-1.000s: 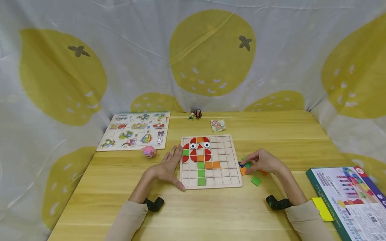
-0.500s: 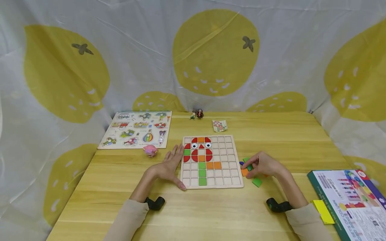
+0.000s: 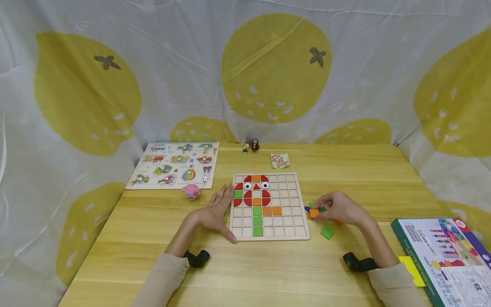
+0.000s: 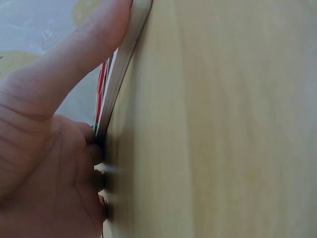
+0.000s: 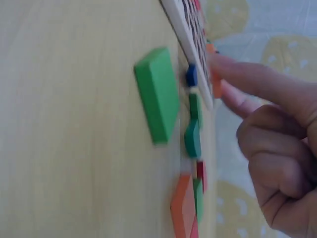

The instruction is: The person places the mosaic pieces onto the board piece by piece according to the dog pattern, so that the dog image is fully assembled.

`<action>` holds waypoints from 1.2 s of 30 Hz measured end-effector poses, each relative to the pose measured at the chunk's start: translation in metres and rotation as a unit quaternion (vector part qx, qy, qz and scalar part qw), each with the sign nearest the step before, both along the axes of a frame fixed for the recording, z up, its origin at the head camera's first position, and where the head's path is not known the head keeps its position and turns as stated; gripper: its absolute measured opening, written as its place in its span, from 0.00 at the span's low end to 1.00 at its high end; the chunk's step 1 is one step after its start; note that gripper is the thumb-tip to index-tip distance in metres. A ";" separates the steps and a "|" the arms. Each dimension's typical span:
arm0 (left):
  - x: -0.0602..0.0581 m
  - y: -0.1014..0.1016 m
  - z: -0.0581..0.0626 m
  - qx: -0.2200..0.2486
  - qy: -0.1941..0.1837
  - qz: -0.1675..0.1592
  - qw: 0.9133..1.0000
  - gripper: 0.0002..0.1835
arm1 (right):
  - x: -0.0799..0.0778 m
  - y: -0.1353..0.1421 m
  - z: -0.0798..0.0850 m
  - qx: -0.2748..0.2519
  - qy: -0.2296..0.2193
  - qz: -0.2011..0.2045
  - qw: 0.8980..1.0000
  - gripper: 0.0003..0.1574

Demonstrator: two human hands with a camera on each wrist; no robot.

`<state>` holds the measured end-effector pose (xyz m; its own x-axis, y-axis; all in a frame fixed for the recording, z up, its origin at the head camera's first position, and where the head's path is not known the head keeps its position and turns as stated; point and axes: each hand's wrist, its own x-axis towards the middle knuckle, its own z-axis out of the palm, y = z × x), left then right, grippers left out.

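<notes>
A wooden grid board lies on the table, partly filled with red, orange and green tiles and two eye pieces. My left hand, fingers spread, rests along the board's left edge, its thumb at the near left corner. To the right of the board, my right hand pinches an orange square tile between thumb and fingers, above the table. Around it lie a green tile, a blue piece and, in the right wrist view, a teal piece and another orange tile.
A picture puzzle board lies at the back left, with a pink toy by its near corner. Small figurines and a pattern card sit behind the grid board. A printed box occupies the right side.
My right hand has picked the orange tile up from the loose pieces and drawn it slightly right. The left hand has stayed against the board.
</notes>
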<state>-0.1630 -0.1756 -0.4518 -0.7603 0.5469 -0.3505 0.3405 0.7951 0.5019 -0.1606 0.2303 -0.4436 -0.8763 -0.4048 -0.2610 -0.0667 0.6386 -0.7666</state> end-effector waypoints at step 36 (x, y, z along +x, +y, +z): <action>-0.002 0.001 -0.001 -0.020 0.001 0.003 1.000 0.83 | 0.012 -0.125 -0.007 -0.021 0.038 -0.017 0.999 0.13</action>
<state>-0.1647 -0.1748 -0.4525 -0.7646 0.5274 -0.3705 0.3365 0.8169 0.4685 -0.1490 0.1058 -0.4504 -0.9065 -0.3838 -0.1759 -0.1051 0.6087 -0.7864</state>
